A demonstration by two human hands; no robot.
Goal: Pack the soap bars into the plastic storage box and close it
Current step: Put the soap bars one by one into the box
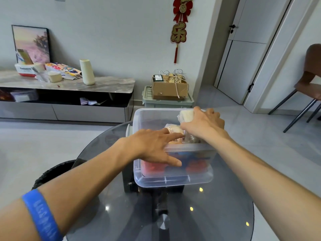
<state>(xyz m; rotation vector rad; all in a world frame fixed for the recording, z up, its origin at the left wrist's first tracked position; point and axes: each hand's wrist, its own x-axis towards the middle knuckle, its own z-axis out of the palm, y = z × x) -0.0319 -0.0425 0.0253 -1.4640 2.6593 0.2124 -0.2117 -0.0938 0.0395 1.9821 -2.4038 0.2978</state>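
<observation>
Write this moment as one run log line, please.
left hand: on box rim | right hand: holds soap bar | lid: unseen

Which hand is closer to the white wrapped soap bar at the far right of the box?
Right. The right hand grips the white soap bar; the left hand rests at the box's near rim.

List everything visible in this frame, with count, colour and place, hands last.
plastic storage box: 1, clear, open, on the glass table
wrapped soap bars: at least 2 pale ones inside the box; red shapes lower down, count unclear
glass table: 1, dark tinted, round, foreground
TV console: 1, marble-look top, left wall
thread cone: 1, cream, on the console
framed picture: 1, pinkish, leaning on the wall
cardboard box: 1, brown, on a green bin
wall ornament: 1, red and gold
chair: 1, brown, right edge
blue wristband: 1, left forearm
left hand: on the box's near rim
right hand: gripping a pale bar inside the box
</observation>
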